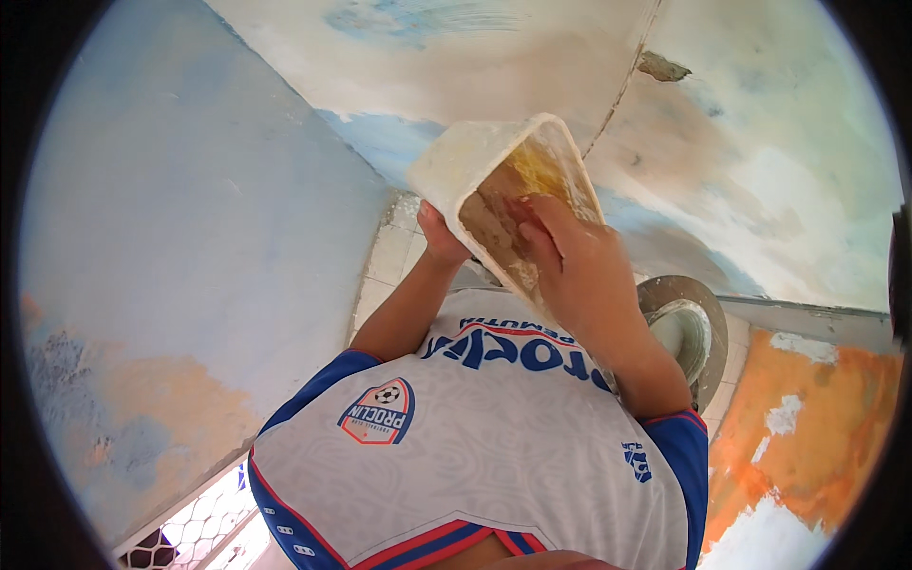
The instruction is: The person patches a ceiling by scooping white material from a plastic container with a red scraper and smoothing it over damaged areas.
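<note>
An off-white plastic rectangular container (437,157) is tilted in front of me, its inside smeared brown and yellow. My left hand (440,236) grips it from the lower left, with part of the fingers hidden behind it. My right hand (579,275) reaches into the open side, fingers curled; whatever they hold against the inside is too hidden to make out. Both forearms come up past my white and blue shirt (475,427).
Pale painted walls in blue and cream (171,228) surround me, one with a crack and chipped patch (663,66). An orange patched surface (798,418) is at the right. A round grey bucket-like object (693,337) stands behind my right arm, over white tiles (380,275). A mesh grille (199,522) shows lower left.
</note>
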